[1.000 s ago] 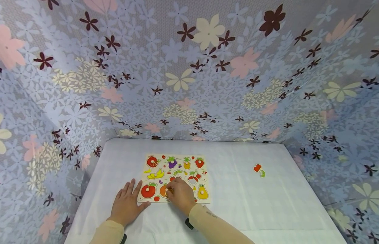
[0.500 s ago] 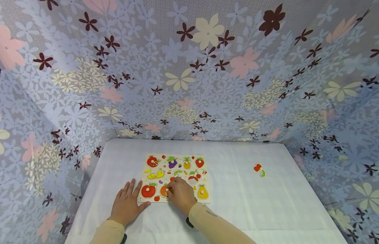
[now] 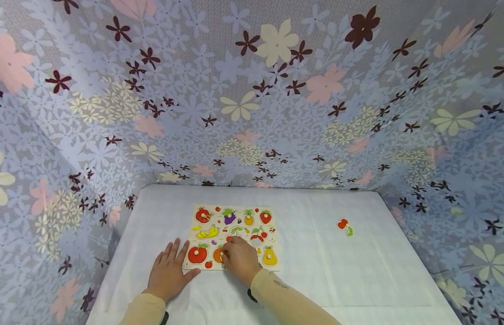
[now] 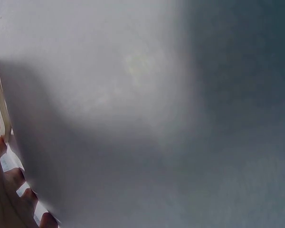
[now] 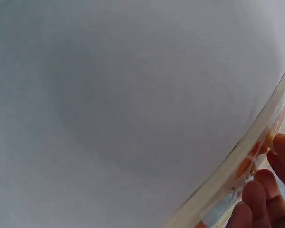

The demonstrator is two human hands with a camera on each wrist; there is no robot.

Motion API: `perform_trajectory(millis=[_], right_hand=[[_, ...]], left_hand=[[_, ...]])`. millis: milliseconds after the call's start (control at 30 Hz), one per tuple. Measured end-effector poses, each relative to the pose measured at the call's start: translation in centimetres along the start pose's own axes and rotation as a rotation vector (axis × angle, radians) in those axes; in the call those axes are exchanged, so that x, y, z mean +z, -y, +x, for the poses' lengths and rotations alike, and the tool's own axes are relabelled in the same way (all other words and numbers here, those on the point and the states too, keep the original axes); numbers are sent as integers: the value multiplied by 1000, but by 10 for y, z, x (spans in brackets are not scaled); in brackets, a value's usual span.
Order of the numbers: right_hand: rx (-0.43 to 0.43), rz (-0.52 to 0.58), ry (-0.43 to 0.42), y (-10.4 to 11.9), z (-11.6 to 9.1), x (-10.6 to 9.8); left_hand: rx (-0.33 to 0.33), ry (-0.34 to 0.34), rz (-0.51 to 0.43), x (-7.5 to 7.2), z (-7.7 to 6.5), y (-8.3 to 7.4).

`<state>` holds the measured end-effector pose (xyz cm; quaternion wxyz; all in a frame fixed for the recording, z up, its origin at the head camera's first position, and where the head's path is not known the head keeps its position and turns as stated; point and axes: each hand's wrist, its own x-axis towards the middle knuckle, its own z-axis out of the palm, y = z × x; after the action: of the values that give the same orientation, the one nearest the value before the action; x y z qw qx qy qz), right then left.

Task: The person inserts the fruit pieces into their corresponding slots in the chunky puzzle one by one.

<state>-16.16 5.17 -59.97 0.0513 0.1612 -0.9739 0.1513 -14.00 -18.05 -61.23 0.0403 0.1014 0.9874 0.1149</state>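
Note:
A wooden fruit puzzle board (image 3: 242,215) with knobbed pieces lies on the white-covered table. My right hand (image 3: 242,259) reaches over its lower middle, and thumb and forefinger pinch the knob of the orange puzzle piece (image 3: 216,255). That hand hides part of the orange and the places beside it. In the right wrist view, the fingertips (image 5: 284,148) meet at the knob, close above the board. Beside the board's lower left corner, my left hand (image 3: 167,273) rests on the table, its fingers spread. The left wrist view catches only some fingers at its left edge.
A cherry piece (image 3: 344,227) lies apart on the right side of the table. On the board are a red apple (image 3: 197,254), bananas (image 3: 207,232), a pear (image 3: 270,256) and several other fruits. A flowered cloth (image 3: 239,135) surrounds the table at the back and sides.

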Motion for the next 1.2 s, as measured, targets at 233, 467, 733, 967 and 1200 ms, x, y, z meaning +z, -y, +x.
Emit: perform_trajectory(millis=[233, 467, 733, 967, 1200], right_hand=[[-2, 32, 11, -3, 0, -1], [53, 182, 26, -27, -3, -22], [365, 304, -55, -116, -17, -57], [560, 311, -153, -205, -40, -79], [740, 316, -168, -265, -62, -99]], left_hand=[[1, -6, -12, 3, 0, 1], [13, -26, -14, 3, -1, 1], [16, -20, -15, -1, -2, -3], [18, -27, -5, 2, 0, -1], [15, -15, -20, -1, -1, -2]])
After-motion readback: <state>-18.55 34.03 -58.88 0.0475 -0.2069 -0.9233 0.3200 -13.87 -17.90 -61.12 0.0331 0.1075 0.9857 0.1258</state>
